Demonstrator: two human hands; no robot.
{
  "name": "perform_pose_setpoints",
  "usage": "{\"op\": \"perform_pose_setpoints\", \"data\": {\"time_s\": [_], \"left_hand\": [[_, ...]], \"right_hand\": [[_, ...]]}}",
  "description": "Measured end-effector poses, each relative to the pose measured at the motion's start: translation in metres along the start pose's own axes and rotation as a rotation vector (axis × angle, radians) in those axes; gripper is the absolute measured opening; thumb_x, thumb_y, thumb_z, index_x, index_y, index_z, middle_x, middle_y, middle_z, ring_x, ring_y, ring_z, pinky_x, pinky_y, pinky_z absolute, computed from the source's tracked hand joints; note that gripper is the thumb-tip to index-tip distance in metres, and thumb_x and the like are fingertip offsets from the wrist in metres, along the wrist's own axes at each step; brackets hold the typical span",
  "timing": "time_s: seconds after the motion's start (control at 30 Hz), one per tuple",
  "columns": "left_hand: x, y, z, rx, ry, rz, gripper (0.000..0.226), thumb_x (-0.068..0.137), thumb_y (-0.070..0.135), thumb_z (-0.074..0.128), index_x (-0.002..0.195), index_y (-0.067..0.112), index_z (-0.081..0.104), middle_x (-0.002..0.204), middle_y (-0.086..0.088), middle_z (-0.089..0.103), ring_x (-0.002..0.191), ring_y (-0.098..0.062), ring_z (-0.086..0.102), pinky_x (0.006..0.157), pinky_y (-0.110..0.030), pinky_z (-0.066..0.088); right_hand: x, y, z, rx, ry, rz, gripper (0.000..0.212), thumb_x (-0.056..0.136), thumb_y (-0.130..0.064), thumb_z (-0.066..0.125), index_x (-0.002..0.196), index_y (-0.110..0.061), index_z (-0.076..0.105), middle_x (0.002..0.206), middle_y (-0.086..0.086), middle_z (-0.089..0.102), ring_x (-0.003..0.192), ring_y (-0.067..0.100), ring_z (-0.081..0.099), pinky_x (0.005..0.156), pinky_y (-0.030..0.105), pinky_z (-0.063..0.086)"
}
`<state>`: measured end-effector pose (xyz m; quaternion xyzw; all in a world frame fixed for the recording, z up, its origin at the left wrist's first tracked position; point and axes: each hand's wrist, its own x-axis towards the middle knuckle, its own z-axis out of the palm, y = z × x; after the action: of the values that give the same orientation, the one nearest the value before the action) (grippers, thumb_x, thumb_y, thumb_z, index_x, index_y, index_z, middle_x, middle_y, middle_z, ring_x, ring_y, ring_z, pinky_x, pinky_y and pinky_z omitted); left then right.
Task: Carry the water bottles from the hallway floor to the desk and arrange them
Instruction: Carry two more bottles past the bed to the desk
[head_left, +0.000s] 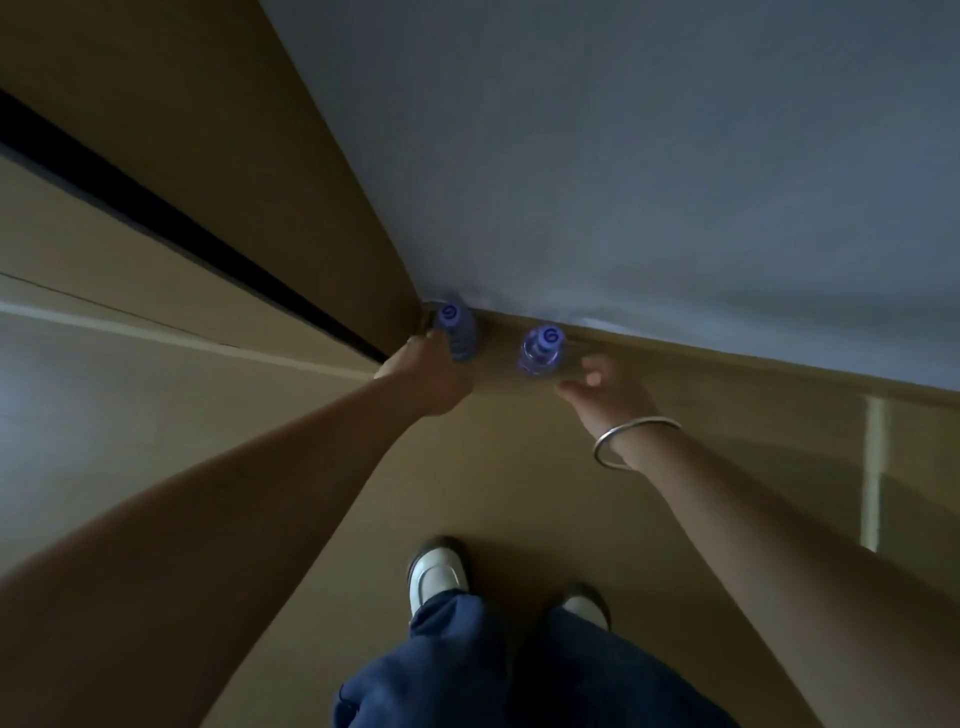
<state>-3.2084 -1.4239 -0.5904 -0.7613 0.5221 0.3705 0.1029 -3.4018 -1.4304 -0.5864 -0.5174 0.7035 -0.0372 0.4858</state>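
A person bends over a tan hallway floor (498, 467), both bare arms stretched down toward two clear water bottles with blue caps standing upright at the floor's far edge, where it meets a pale grey wall (649, 156). The left hand (428, 376) has its fingers curled around the side of the left bottle (456, 332), which stands in the corner formed by the grey wall and a brown panel (234, 156). The right hand (602, 392), a silver bangle (631, 441) on its wrist, hangs just beside the right bottle (543, 351) with fingers loosely spread and gripping nothing; whether a fingertip touches the bottle cannot be told. The two bottles stand near each other but apart. Their contents cannot be made out in the dim light. Below, two white shoes (436, 571) and dark blue trouser legs (467, 665) show on the floor
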Motion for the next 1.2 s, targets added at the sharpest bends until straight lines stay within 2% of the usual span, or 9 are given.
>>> {"op": "perform_pose_setpoints", "data": {"time_s": [0.17, 0.3, 0.4, 0.5, 0.6, 0.77, 0.87, 1.03, 1.2], "left_hand": [[0.084, -0.04, 0.046, -0.139, 0.143, -0.017, 0.049, 0.084, 0.026, 0.065, 0.123, 0.008, 0.042, 0.115, -0.017, 0.059, 0.101, -0.036, 0.058, 0.067, -0.031, 0.038], [0.119, -0.055, 0.072, -0.297, 0.231, 0.11, 0.056, 0.081, 0.025, 0.07, 0.127, 0.009, 0.043, 0.12, -0.016, 0.057, 0.108, -0.035, 0.056, 0.075, -0.027, 0.039], [0.143, -0.055, 0.074, -0.4, 0.221, 0.143, 0.056, 0.08, 0.021, 0.072, 0.128, 0.008, 0.048, 0.124, -0.014, 0.058, 0.115, -0.031, 0.054, 0.081, -0.011, 0.038], [0.16, -0.049, 0.075, -0.641, 0.214, 0.138, 0.054, 0.076, 0.019, 0.075, 0.123, 0.007, 0.051, 0.122, -0.012, 0.06, 0.114, -0.027, 0.055, 0.093, -0.027, 0.045], [0.165, -0.043, 0.083, -0.751, 0.314, 0.122, 0.034, 0.081, 0.028, 0.07, 0.108, 0.011, 0.058, 0.106, -0.008, 0.064, 0.103, -0.024, 0.059, 0.09, -0.034, 0.048], [0.152, -0.047, 0.094, -0.688, 0.403, 0.078, 0.027, 0.077, 0.036, 0.073, 0.094, 0.017, 0.062, 0.093, -0.005, 0.067, 0.088, -0.021, 0.061, 0.08, -0.033, 0.049], [0.134, -0.051, 0.094, -0.658, 0.346, 0.05, 0.041, 0.077, 0.034, 0.074, 0.109, 0.01, 0.063, 0.105, -0.011, 0.068, 0.098, -0.028, 0.063, 0.087, -0.038, 0.051], [0.075, -0.049, 0.086, -0.588, 0.357, 0.001, 0.057, 0.075, 0.044, 0.072, 0.125, 0.022, 0.056, 0.113, -0.004, 0.066, 0.104, -0.024, 0.061, 0.085, -0.032, 0.048], [-0.016, -0.042, 0.038, -0.611, 0.345, 0.035, 0.036, 0.074, 0.046, 0.072, 0.103, 0.025, 0.065, 0.091, 0.004, 0.069, 0.084, -0.018, 0.064, 0.07, -0.026, 0.047]], "right_hand": [[0.097, 0.039, 0.045, -0.068, -0.012, -0.069, 0.025, 0.075, -0.022, 0.066, 0.095, -0.007, 0.062, 0.086, 0.012, 0.059, 0.081, 0.027, 0.056, 0.073, 0.03, 0.04], [0.138, 0.052, 0.065, -0.003, 0.03, -0.141, 0.048, 0.069, -0.022, 0.078, 0.109, -0.004, 0.059, 0.105, 0.012, 0.066, 0.097, 0.026, 0.062, 0.089, 0.038, 0.05], [0.153, 0.053, 0.075, -0.022, 0.054, -0.234, 0.047, 0.066, -0.021, 0.081, 0.103, -0.006, 0.057, 0.095, 0.006, 0.063, 0.087, 0.021, 0.06, 0.068, 0.021, 0.046], [0.163, 0.054, 0.083, -0.032, 0.167, -0.304, 0.045, 0.072, -0.023, 0.078, 0.103, 0.001, 0.056, 0.092, 0.009, 0.057, 0.083, 0.021, 0.054, 0.067, 0.017, 0.034], [0.167, 0.054, 0.09, 0.059, 0.215, -0.39, 0.032, 0.079, -0.018, 0.072, 0.098, 0.003, 0.058, 0.088, 0.012, 0.055, 0.082, 0.022, 0.051, 0.064, 0.016, 0.029], [0.159, 0.059, 0.088, 0.069, 0.153, -0.436, 0.015, 0.079, -0.019, 0.071, 0.082, -0.011, 0.059, 0.083, 0.01, 0.06, 0.078, 0.022, 0.055, 0.065, 0.02, 0.038], [0.14, 0.058, 0.082, 0.02, 0.095, -0.407, 0.016, 0.079, -0.023, 0.072, 0.081, -0.009, 0.064, 0.074, 0.006, 0.06, 0.072, 0.019, 0.056, 0.058, 0.016, 0.037], [0.086, 0.042, 0.063, -0.076, -0.063, -0.407, 0.022, 0.08, -0.026, 0.07, 0.087, -0.006, 0.064, 0.075, 0.005, 0.06, 0.071, 0.016, 0.055, 0.062, 0.013, 0.04], [0.01, -0.012, 0.035, -0.163, -0.167, -0.519, 0.02, 0.079, -0.027, 0.071, 0.077, -0.022, 0.051, 0.074, -0.002, 0.055, 0.068, 0.013, 0.05, 0.061, 0.023, 0.039]]}}
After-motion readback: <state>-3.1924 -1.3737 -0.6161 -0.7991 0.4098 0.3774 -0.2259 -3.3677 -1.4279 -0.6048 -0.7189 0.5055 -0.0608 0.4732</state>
